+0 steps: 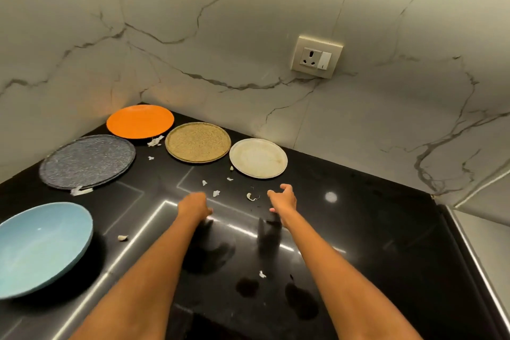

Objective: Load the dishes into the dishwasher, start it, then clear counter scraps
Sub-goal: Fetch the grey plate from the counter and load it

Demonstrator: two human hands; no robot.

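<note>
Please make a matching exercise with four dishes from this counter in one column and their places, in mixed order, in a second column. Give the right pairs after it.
Dishes:
1. orange plate
2. blue bowl
3. white plate
4. grey speckled plate

Places:
A. nearest the wall socket
B. deepest in the corner
C. at the left edge, nearest the camera
D. between the orange plate and the blue bowl

Pairs: 1-B, 2-C, 3-A, 4-D

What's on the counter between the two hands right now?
In the head view, a curled pale peel scrap lies on the glossy black counter between the left hand and right hand.
</note>
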